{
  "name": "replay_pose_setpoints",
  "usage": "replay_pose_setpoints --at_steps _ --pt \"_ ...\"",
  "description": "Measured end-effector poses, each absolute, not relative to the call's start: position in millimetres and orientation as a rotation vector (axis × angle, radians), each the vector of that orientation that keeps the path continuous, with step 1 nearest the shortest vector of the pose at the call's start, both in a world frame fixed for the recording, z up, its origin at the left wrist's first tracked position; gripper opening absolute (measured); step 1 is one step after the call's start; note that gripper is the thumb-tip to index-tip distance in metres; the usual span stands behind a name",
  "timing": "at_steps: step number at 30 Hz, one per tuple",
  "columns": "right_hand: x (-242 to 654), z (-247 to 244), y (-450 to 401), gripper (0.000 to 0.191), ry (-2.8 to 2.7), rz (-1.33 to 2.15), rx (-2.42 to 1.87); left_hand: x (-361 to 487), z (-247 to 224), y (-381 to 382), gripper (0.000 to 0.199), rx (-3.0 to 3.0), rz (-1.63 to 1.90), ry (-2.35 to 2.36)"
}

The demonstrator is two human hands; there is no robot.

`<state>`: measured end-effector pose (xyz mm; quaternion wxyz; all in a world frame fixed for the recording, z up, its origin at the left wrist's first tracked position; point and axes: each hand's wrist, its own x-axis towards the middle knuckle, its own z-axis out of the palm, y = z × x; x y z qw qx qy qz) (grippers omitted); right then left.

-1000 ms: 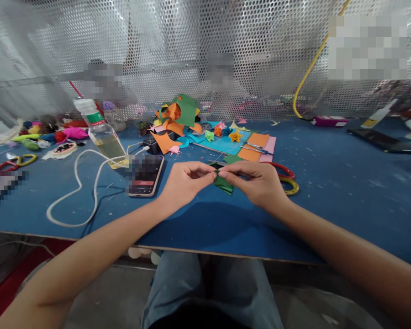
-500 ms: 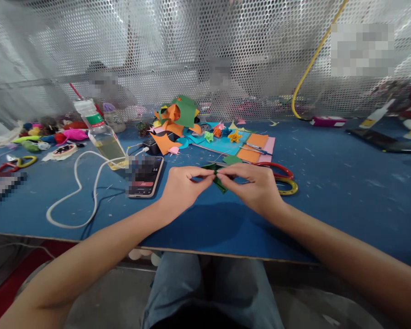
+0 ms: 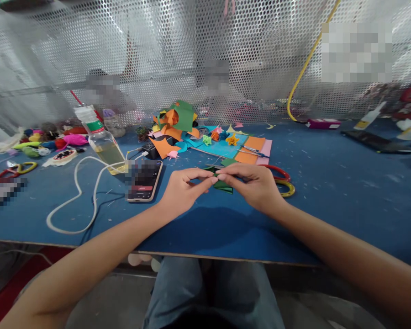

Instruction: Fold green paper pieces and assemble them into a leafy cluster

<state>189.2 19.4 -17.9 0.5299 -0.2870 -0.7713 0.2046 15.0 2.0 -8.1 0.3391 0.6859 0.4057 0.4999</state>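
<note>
A small folded piece of dark green paper (image 3: 223, 186) is pinched between my two hands, above the blue table (image 3: 205, 233). My left hand (image 3: 184, 188) grips its left side with thumb and forefinger. On the other side, my right hand (image 3: 255, 185) pinches it too, the fingertips of both hands nearly meeting. Just behind the hands lie scissors with red and yellow handles (image 3: 287, 188), their blades partly hidden. A flat green paper piece (image 3: 229, 161) shows beyond the fingers.
Left of my hands are a phone (image 3: 145, 181), a white cable (image 3: 77, 196) and a bottle (image 3: 106, 148). Cut paper scraps (image 3: 183, 116), folded stars (image 3: 232, 140) and orange sheets (image 3: 250, 151) lie behind. A perforated metal screen (image 3: 178, 45) stands at the back.
The green paper has turned between my fingers and shows a wider folded face below them. Both hands stay pinched close together. The camera view has shifted slightly.
</note>
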Motion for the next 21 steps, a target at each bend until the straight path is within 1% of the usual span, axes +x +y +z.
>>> replay_pose_setpoints --at_steps 5,14,21 --pt "187.2 -18.5 19.0 0.007 -1.839 0.481 -0.703 13.9 -9.0 1.1 0.014 1.868 1.339 1.055" --pt "189.5 -20.1 18.1 0.012 -1.92 0.277 -0.643 12.9 -5.3 0.5 0.01 1.841 1.307 1.105" --pt "189.9 -17.7 17.2 0.017 -1.968 0.326 -0.573 12.0 -0.8 -2.0 0.006 1.881 1.249 1.158"
